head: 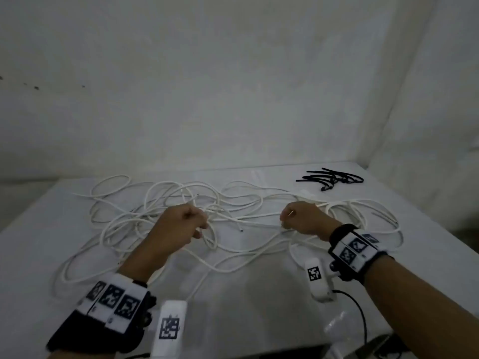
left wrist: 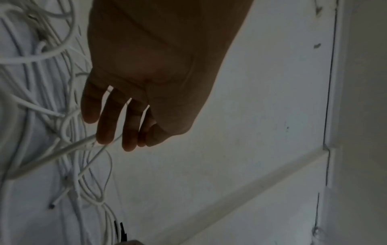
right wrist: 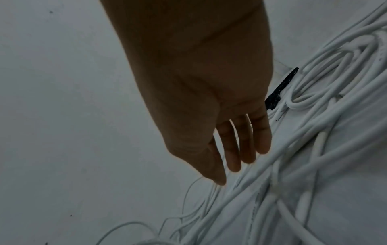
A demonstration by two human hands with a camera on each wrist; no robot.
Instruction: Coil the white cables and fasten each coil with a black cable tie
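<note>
Several white cables (head: 160,203) lie tangled across the white table (head: 259,307). My left hand (head: 203,225) hovers over the middle of the tangle with its fingers bent down, pinching a cable strand (left wrist: 69,149) at the fingertips. My right hand (head: 283,221) is curled near the right part of the tangle and grips a cable whose bare tip sticks out above the knuckles. One strand runs nearly straight between the two hands. A loose bunch of black cable ties (head: 331,177) lies at the back right, apart from both hands. The right wrist view shows one tie (right wrist: 280,89) behind the hand.
White walls stand close behind and to the right of the table. The left table edge runs diagonally. A black cord (head: 360,314) trails from my right wrist device, beside a piece of clear plastic (head: 337,325) at the near edge.
</note>
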